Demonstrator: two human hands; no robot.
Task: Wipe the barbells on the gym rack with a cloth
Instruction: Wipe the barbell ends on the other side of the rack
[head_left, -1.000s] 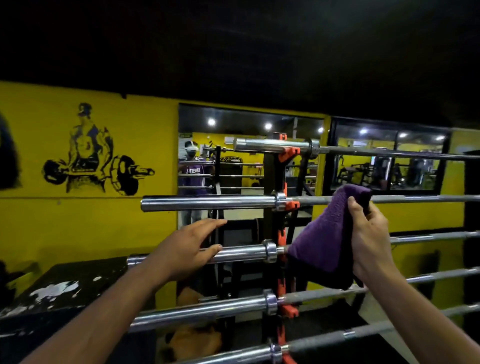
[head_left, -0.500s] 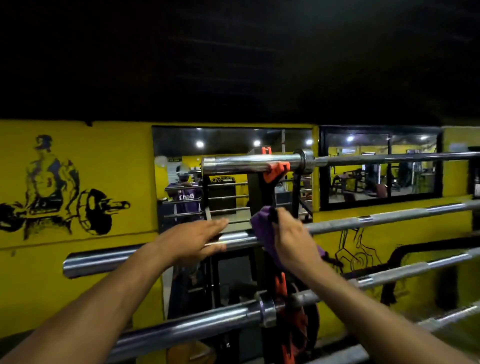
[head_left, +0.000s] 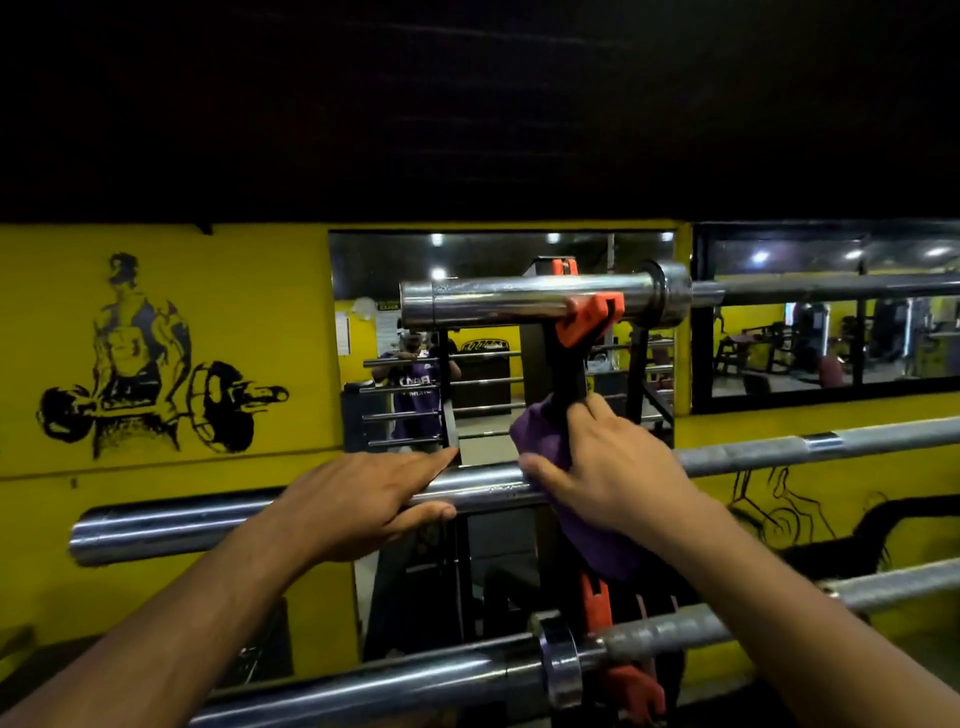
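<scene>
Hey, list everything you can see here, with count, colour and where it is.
barbells: three, chrome and grey, stacked level on the rack; a fourth shows partly at right
cloth: one, purple, wrapped on the middle barbell by the upright
rack upright: one, black, centre
hooks: orange, on the upright under the bars
wall: yellow, with a black lifter drawing at left
mirror: one, behind the rack
window: one, black-framed, right
left hand: flat on the middle barbell's sleeve
right hand: gripping the cloth on the bar

Single head view, looking forward, close over hands at rack (head_left: 566, 374), yellow wall (head_left: 208, 322) behind.
</scene>
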